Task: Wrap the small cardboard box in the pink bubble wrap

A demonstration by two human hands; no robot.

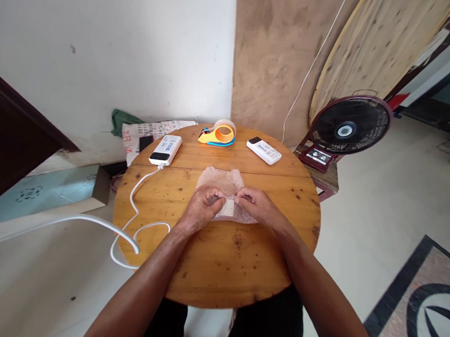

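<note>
A sheet of clear bubble wrap [222,180] lies in the middle of the round wooden table [222,259]. My left hand [201,206] and my right hand [256,204] both rest on its near edge, fingers curled and pinching the wrap. Between my fingertips sits a small pale flat item [229,206], partly covered by the wrap; what it is cannot be made out.
At the table's far side lie a white power bank [166,149] with a white cable [137,213] trailing off the left edge, an orange and blue tape dispenser [217,134], and a second white device [264,150]. A dark floor fan [349,125] stands to the right.
</note>
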